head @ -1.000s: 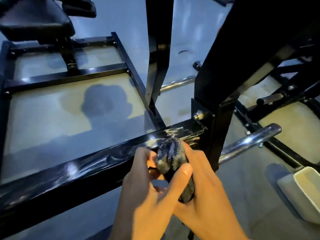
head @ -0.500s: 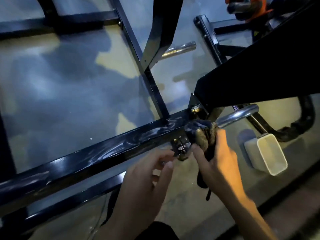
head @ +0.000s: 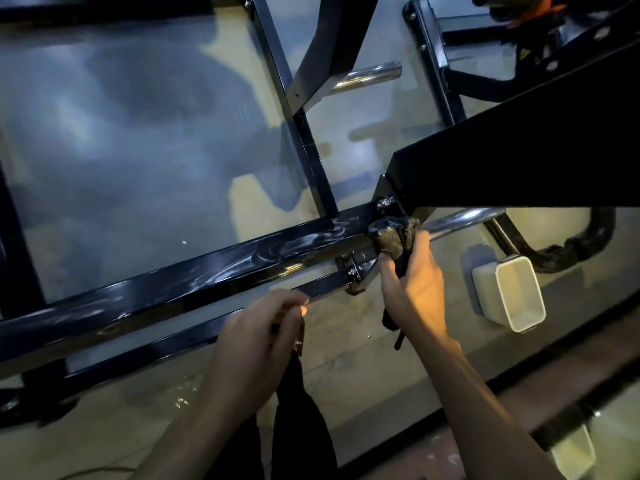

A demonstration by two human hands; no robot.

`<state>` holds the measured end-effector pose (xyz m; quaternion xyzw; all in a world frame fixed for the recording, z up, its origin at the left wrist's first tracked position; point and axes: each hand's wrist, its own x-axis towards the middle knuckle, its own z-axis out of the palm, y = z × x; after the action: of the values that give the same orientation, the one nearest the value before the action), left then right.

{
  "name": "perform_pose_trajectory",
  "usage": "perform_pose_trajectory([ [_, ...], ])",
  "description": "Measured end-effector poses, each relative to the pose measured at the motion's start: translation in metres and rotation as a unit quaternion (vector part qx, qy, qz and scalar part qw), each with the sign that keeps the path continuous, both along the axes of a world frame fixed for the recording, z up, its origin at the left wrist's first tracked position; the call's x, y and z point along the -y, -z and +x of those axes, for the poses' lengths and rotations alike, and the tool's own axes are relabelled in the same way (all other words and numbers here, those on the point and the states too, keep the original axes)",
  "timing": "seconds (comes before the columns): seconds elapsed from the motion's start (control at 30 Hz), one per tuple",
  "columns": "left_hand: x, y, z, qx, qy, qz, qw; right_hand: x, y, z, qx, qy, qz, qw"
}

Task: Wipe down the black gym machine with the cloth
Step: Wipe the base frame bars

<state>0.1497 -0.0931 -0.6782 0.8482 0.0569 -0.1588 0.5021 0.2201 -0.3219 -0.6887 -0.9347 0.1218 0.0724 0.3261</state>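
Down at the corner joint of the black gym machine (head: 519, 161), the right hand (head: 412, 289) pinches the bunched cloth (head: 393, 233) against the frame bar (head: 207, 268) by the bolts. The bar's top shows wet smears, so I'd judge that stretch done; the joint and upper arm look left. The left hand (head: 256, 337) hovers with its grip loosely curled, apparently holding nothing.
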Motion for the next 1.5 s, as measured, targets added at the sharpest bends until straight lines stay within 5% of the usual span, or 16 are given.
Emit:
perform_pose_trajectory([
  [0.4,-0.036,0.000,-0.012,0.103,-0.051,0.105,0.988,-0.001,0.014,0.005,0.032,-0.043,-0.136,0.989],
  [0.57,-0.051,0.009,-0.021,0.151,-0.046,0.188,0.969,-0.008,0.014,0.003,0.048,-0.031,-0.054,0.997],
  [0.73,-0.046,0.014,-0.031,0.160,-0.049,0.197,0.966,-0.023,0.014,-0.007,0.009,-0.148,-0.018,0.989],
  [0.93,-0.037,0.013,-0.028,0.166,-0.034,0.182,0.969,-0.011,0.010,0.003,0.009,0.005,-0.052,0.999],
  [1.13,-0.029,0.016,-0.037,0.156,-0.042,0.177,0.971,-0.048,0.021,-0.017,-0.052,-0.169,-0.034,0.984],
  [1.3,-0.031,0.014,-0.045,0.149,-0.045,0.176,0.972,0.000,0.017,0.000,-0.028,-0.026,-0.092,0.995],
  [1.5,-0.045,0.013,-0.038,0.173,-0.049,0.199,0.964,-0.003,0.023,-0.019,-0.064,-0.033,-0.081,0.994],
])
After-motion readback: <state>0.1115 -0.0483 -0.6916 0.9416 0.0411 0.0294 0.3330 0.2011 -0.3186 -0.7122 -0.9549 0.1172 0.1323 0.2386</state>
